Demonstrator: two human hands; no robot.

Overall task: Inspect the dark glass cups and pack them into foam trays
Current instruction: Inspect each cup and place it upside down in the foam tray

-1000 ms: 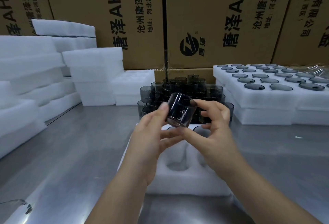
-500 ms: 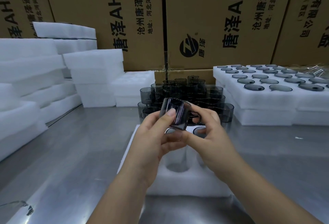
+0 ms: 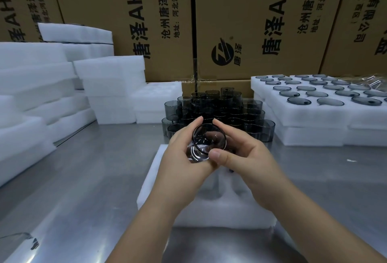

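Note:
Both hands hold one dark glass cup (image 3: pixel 206 140) above a white foam tray (image 3: pixel 207 208) on the steel table. The cup is tipped so its open mouth faces me. My left hand (image 3: pixel 184 158) cups it from the left with the fingers curled round its side. My right hand (image 3: pixel 245 156) grips it from the right, thumb on the near rim. Behind them stands a stacked pile of dark glass cups (image 3: pixel 217 110). The tray's round pockets near me are vacant; its far part is hidden by my hands.
Filled foam trays (image 3: pixel 314 114) with cups in their pockets sit stacked at the right. Stacks of blank foam trays (image 3: pixel 41 87) line the left side and back. Cardboard cartons (image 3: pixel 251 22) form a wall behind. A glass object (image 3: pixel 16 241) lies at the bottom left corner.
The cup has been lowered and turned in both hands: its side faced me before, now its open mouth does. Both hands came down toward the foam tray.

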